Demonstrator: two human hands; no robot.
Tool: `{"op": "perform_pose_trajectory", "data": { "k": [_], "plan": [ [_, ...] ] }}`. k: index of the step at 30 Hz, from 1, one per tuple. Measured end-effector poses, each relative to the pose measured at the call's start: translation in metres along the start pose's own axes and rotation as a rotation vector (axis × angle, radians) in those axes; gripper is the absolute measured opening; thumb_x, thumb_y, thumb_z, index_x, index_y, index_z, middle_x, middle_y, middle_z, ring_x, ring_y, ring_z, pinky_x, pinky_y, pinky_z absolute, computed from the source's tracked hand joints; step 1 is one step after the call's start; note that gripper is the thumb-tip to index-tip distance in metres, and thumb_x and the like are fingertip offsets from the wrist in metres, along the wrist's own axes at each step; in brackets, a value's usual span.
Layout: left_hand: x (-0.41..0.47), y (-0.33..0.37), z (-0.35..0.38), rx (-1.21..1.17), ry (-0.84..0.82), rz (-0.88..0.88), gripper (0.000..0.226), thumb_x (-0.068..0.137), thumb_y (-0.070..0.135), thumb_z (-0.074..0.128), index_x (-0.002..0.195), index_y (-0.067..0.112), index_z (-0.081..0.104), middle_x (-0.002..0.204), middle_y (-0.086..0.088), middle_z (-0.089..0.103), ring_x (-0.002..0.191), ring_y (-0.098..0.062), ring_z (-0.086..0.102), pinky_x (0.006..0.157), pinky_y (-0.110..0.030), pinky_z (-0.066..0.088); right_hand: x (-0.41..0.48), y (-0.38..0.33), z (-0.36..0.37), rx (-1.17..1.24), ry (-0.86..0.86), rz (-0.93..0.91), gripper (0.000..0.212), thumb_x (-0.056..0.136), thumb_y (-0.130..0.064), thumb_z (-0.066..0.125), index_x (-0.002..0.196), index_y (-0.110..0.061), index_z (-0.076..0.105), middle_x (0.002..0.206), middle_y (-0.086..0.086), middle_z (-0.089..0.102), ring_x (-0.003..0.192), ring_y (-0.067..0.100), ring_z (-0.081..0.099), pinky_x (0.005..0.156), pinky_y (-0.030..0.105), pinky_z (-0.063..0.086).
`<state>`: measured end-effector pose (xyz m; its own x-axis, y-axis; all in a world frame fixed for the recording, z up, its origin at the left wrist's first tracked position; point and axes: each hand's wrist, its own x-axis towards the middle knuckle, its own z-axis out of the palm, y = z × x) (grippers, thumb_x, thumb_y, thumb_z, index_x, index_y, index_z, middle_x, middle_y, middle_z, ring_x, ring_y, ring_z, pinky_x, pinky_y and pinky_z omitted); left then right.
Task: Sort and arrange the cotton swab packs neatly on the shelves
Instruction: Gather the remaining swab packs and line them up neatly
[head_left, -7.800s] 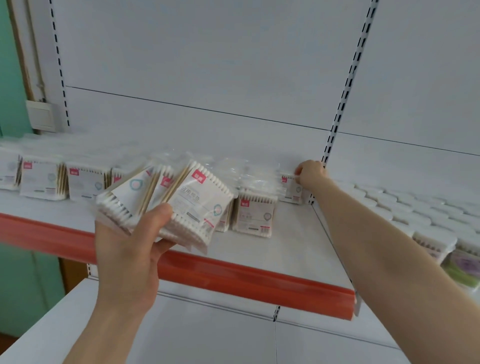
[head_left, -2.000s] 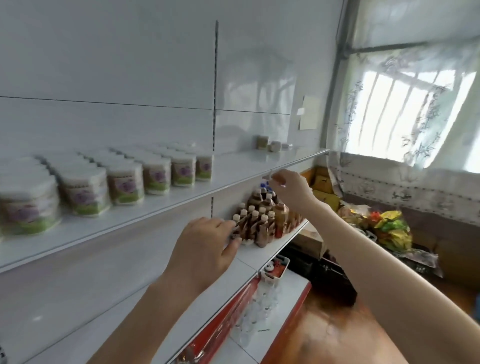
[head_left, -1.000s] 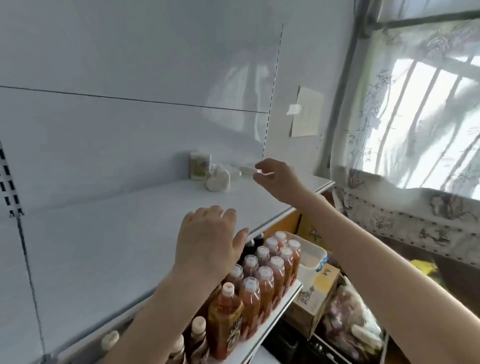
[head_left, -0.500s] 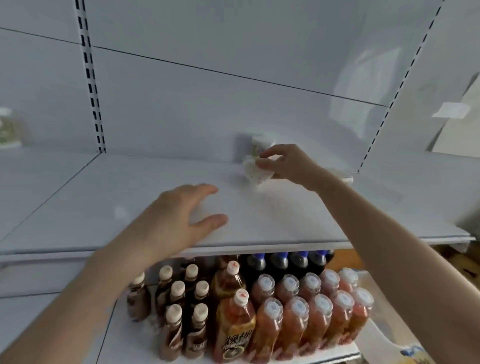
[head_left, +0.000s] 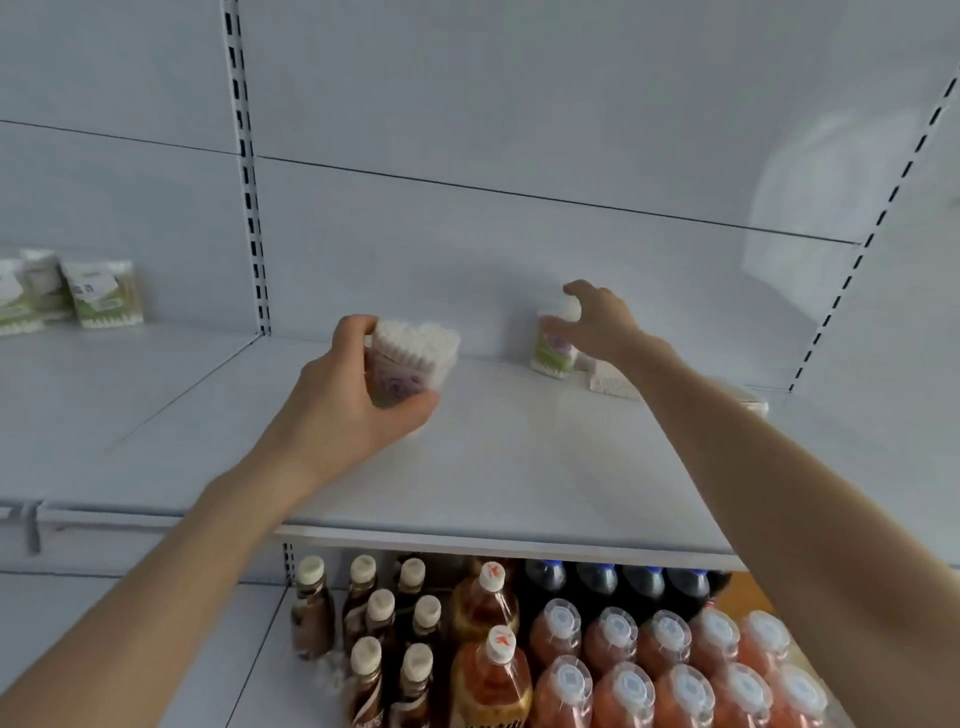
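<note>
Left hand (head_left: 358, 395) first: its grip is wrapped tight, fingers and thumb curled round a clear tub of white cotton swabs (head_left: 410, 358) with a pinkish label. It is held tilted, low over the middle of the white metal shelf (head_left: 519, 467). Over to the right hand (head_left: 597, 322): that grip is half open, fingers curved over the white top of a second upright swab tub (head_left: 551, 347), which stands near the back panel. Whether it has truly closed on it, I cannot tell. Just beside that tub, partly under the right forearm, lies a flat pack of swabs (head_left: 610, 383), and another flat pale pack (head_left: 750, 404) peeks out further right.

Progress, as I read it: early for this bay. The few strays sit loose at the back, nothing lined up. On the neighbouring shelf to the left, green-labelled swab packs (head_left: 101, 300) stand together against the wall. So gathering is under way, while sorting by kind and squaring into rows is all to come.

Room? Plenty. There's open board from the held tub to the front lip. That lip is the one to watch: directly below stand brown capped bottles (head_left: 366, 618), dark cola bottles (head_left: 597, 579) and orange drink bottles (head_left: 623, 680), so a fumbled tub would likely drop among them. The slotted upright (head_left: 252, 208) marks the seam to the left bay.
</note>
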<state>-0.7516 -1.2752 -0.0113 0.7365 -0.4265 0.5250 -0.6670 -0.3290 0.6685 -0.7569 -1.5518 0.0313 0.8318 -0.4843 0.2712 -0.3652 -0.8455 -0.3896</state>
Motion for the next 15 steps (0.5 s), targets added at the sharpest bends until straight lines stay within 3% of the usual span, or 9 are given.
{"op": "perform_pose_trajectory", "data": {
  "k": [2, 4, 6, 9, 15],
  "plan": [
    [-0.002, -0.003, -0.006, -0.007, 0.017, -0.018, 0.055, 0.074, 0.032, 0.073, 0.115, 0.023, 0.037, 0.089, 0.022, 0.050, 0.079, 0.004, 0.054, 0.060, -0.007, 0.038, 0.013, 0.010, 0.011, -0.123, -0.108, 0.033, 0.054, 0.084, -0.039, 0.059, 0.131, -0.020, 0.040, 0.127, 0.015, 0.045, 0.124, 0.035, 0.039, 0.102, 0.045, 0.036],
    [-0.003, -0.005, -0.011, -0.065, 0.026, -0.042, 0.057, 0.066, 0.043, 0.073, 0.110, 0.026, 0.040, 0.093, 0.022, 0.054, 0.080, 0.005, 0.057, 0.064, -0.012, 0.044, 0.015, 0.010, 0.014, -0.094, -0.092, 0.013, 0.051, 0.084, -0.033, 0.060, 0.130, -0.022, 0.042, 0.123, 0.016, 0.045, 0.119, 0.036, 0.042, 0.100, 0.040, 0.037],
    [-0.005, -0.004, -0.014, -0.141, 0.048, -0.073, 0.064, 0.051, 0.059, 0.062, 0.106, 0.031, 0.044, 0.096, 0.022, 0.057, 0.081, 0.003, 0.062, 0.066, -0.018, 0.049, 0.011, 0.004, 0.012, -0.022, -0.031, -0.034, 0.056, 0.082, -0.029, 0.066, 0.132, -0.022, 0.044, 0.126, 0.016, 0.044, 0.116, 0.030, 0.045, 0.091, 0.029, 0.035],
    [-0.012, -0.006, -0.018, -0.224, 0.115, -0.081, 0.055, 0.048, 0.060, 0.059, 0.097, 0.039, 0.046, 0.096, 0.020, 0.059, 0.084, -0.004, 0.063, 0.070, -0.025, 0.053, 0.000, -0.014, 0.008, 0.162, 0.015, -0.115, 0.055, 0.077, -0.031, 0.072, 0.127, -0.024, 0.050, 0.124, 0.011, 0.045, 0.102, 0.020, 0.046, 0.081, 0.023, 0.032],
    [-0.035, -0.019, -0.049, -0.272, 0.198, -0.060, 0.059, 0.053, 0.058, 0.061, 0.106, 0.038, 0.043, 0.101, 0.018, 0.059, 0.083, 0.001, 0.062, 0.065, -0.018, 0.053, -0.028, -0.095, 0.013, 0.472, 0.050, -0.239, 0.051, 0.071, -0.036, 0.077, 0.117, -0.028, 0.056, 0.105, 0.002, 0.057, 0.094, 0.014, 0.055, 0.074, 0.023, 0.040]
  ]
}}
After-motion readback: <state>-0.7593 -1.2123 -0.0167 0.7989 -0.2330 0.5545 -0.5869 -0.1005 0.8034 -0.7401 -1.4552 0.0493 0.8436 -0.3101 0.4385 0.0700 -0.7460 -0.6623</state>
